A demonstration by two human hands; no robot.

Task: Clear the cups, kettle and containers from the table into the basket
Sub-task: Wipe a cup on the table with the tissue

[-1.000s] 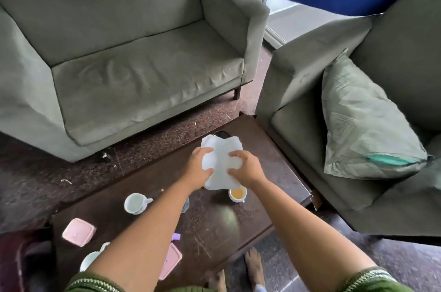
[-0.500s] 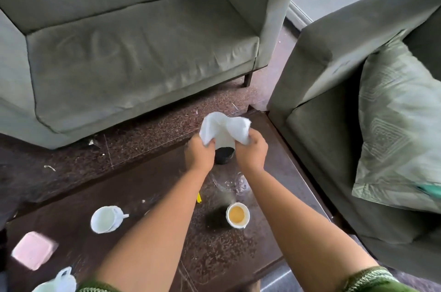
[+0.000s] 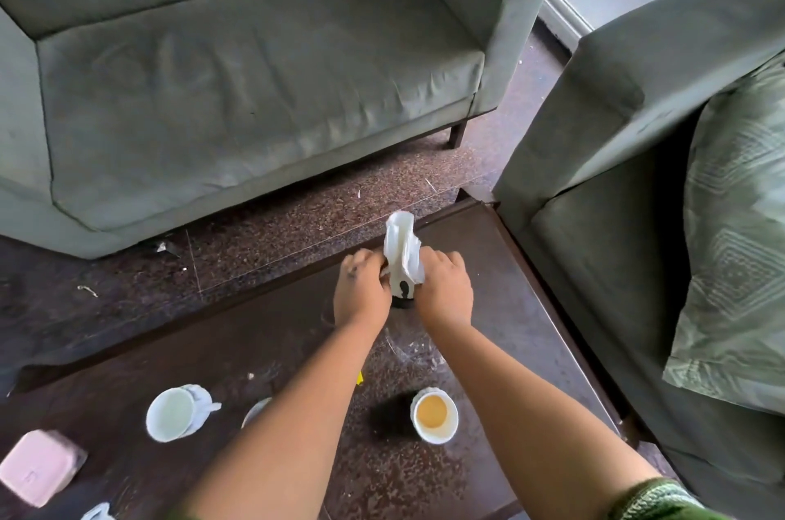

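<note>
My left hand [image 3: 361,292] and my right hand [image 3: 444,288] both grip a white cloth [image 3: 401,250], folded upright between them over the far part of the dark table [image 3: 488,264]. A small dark object [image 3: 402,300] sits just under the cloth, mostly hidden. A white cup [image 3: 434,415] holding tan liquid stands near my right forearm. An empty white cup [image 3: 176,413] lies at the left. A pink lidded container [image 3: 40,466] rests at the table's left edge. My left arm partly covers another white rim [image 3: 255,411].
A grey-green sofa [image 3: 238,69] stands beyond the table across a strip of speckled floor [image 3: 297,218]. A second sofa [image 3: 628,137] with a patterned cushion [image 3: 739,243] hugs the table's right side. Part of a white handle [image 3: 95,513] shows at the bottom left.
The cloth has gone from spread flat to bunched and folded narrow between my hands. My hands moved farther out over the table, and the view tilted down.
</note>
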